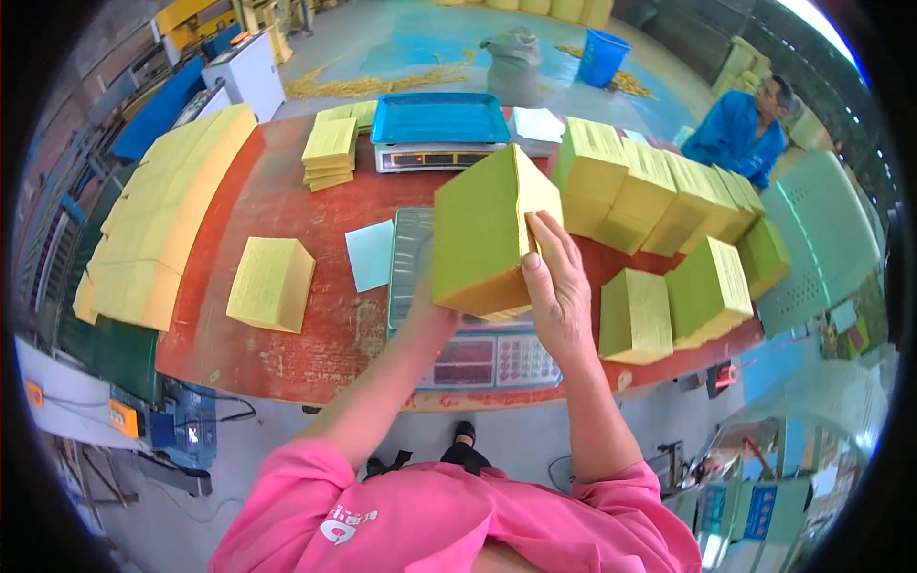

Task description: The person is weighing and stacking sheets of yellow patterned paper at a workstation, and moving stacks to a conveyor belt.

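had the near edge of the red worktop (334,358) just ahead of the body, with a worn red stretch showing between a lone yellow block (263,284) and a long row of yellow stacks (162,220) along the left edge. found tighter room on the right, between the near scale (492,361) and a pair of yellow blocks (634,320), with a right-hand row of yellow stacks (659,191) farther back. saw a far scale (394,159) under a blue tray (439,118) beyond the near one, a light blue sheet (369,256) just left of the near scale's platform, and a co-worker (735,134) in blue past the right-hand row. noticed white printed characters and a round emblem on the pink shirt (420,520), and keypad markings too small to make out on the near scale. held a large yellow paper block (475,227), tilted, over that platform, in a two-handed grip as wide as the block itself. supported the lower left with the left hand (435,320), largely hidden behind the block, and pressed the right hand (560,291) against the right side, fingers upward, thumb near the lower edge. could not tell of any contact between block and scale.
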The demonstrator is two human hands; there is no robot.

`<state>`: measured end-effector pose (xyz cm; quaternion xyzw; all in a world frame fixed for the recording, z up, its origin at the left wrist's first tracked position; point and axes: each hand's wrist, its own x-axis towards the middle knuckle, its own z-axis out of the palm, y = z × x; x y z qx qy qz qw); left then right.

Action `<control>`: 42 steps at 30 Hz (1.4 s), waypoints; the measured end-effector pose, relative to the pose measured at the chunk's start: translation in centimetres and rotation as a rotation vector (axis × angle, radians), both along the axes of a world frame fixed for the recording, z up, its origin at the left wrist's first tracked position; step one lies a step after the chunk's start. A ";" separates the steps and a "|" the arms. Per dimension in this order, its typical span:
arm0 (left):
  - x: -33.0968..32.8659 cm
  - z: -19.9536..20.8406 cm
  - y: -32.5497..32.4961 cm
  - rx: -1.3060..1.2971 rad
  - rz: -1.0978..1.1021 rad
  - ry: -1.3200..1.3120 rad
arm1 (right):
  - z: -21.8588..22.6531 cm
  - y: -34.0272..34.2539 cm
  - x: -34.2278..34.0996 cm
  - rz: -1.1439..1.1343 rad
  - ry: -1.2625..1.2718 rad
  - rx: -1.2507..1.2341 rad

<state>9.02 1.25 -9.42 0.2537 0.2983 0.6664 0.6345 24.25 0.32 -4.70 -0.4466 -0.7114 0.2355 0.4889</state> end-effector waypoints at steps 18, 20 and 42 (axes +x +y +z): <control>-31.1 -2.4 -5.1 -0.466 0.801 1.999 | 0.3 0.1 -4.1 -0.062 -0.591 0.206; -30.8 -1.4 -3.9 -0.590 0.583 1.996 | 0.8 -1.5 -4.8 -0.130 -0.504 0.235; -26.7 -3.6 -21.7 0.240 0.082 1.753 | -12.8 -7.9 -20.2 0.490 -0.345 -0.336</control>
